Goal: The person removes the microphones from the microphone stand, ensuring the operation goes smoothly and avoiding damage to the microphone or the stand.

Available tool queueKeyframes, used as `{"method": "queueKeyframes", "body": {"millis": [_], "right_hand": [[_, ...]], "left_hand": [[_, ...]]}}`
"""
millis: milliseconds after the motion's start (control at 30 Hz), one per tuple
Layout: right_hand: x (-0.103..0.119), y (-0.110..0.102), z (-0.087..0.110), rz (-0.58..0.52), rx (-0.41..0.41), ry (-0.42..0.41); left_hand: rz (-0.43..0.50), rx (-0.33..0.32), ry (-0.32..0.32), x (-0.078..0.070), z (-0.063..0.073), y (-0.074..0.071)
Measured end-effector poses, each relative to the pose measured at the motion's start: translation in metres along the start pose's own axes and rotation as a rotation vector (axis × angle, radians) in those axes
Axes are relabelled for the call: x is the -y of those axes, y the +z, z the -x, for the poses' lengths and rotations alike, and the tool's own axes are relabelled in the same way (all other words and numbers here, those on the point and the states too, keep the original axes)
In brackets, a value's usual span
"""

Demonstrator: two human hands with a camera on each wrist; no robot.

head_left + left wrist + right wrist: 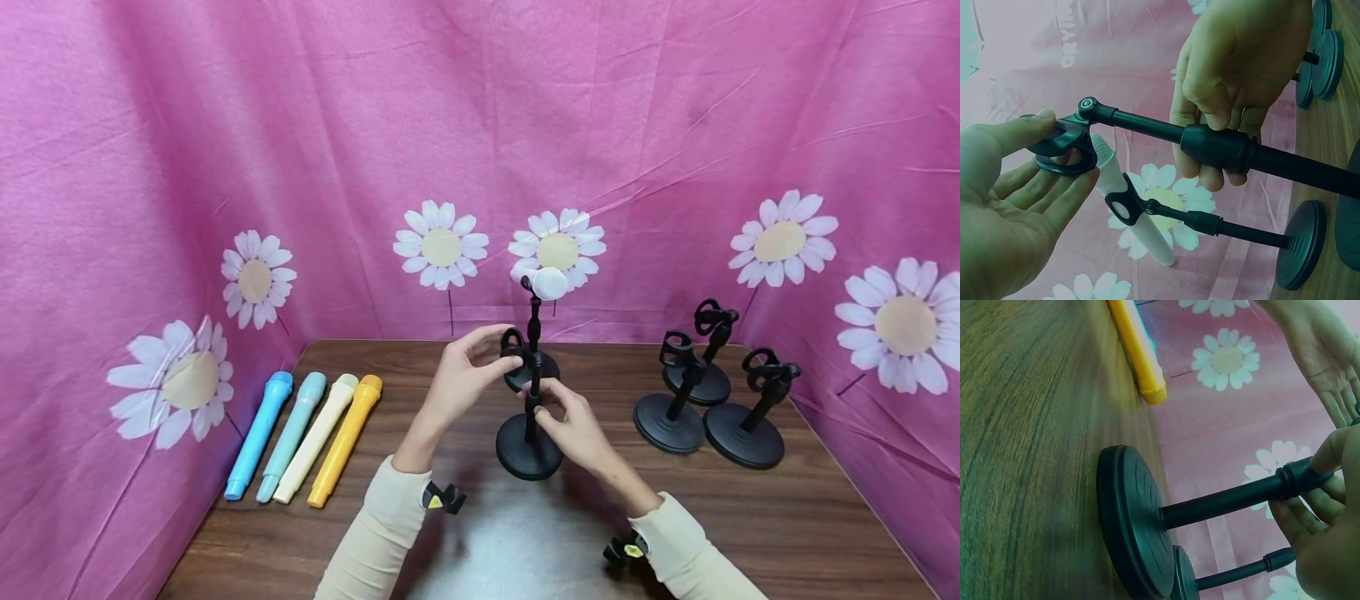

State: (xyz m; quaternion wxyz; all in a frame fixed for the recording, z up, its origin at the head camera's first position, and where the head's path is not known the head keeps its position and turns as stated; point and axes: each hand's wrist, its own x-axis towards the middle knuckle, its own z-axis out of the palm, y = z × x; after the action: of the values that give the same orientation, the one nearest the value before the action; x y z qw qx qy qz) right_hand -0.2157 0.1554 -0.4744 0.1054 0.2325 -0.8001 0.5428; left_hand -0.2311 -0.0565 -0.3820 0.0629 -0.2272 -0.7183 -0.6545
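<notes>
A black desktop microphone stand (528,458) stands upright on its round base between the two hands. My left hand (463,375) holds the clip (1088,151) at its top, thumb on one side and fingers on the other. The clip has no microphone in it. Lower on the pole, my right hand (579,425) pinches the thick collar (1213,147) between thumb and fingers. Just behind is a second black stand (534,323), whose clip carries a white microphone (552,284); part of this stand is hidden by the front one.
On the left of the wooden table (225,554) lie a blue microphone (259,435), a pale teal one (292,435), a cream one (318,435) and a yellow one (347,437). Three black stands (670,423) group at the right. Pink flowered cloth (345,125) surrounds the table.
</notes>
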Motion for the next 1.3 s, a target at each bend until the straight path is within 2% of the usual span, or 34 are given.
{"method": "queueKeyframes", "body": {"millis": [200,400,533,700,1300], "right_hand": [[0.0021,0.0004,0.0013,0.011,-0.003,0.017],[0.0018,0.0023,0.0018,0.018,-0.065,0.081],[0.0015,0.0038,0.0021,0.029,-0.09,0.044],[0.0015,0.0057,0.0014,0.037,-0.074,-0.02],[0.0053,0.0039,0.0,0.011,-0.063,-0.008]], "left_hand": [[0.004,0.002,-0.006,-0.0008,0.0006,0.0001],[0.007,0.004,-0.001,-0.0008,0.0008,0.0004],[0.007,-0.001,-0.001,-0.0008,0.001,0.0008],[0.004,-0.001,0.0,-0.0006,0.001,0.0004],[0.01,0.014,-0.015,-0.0005,0.0018,-0.0016]]}}
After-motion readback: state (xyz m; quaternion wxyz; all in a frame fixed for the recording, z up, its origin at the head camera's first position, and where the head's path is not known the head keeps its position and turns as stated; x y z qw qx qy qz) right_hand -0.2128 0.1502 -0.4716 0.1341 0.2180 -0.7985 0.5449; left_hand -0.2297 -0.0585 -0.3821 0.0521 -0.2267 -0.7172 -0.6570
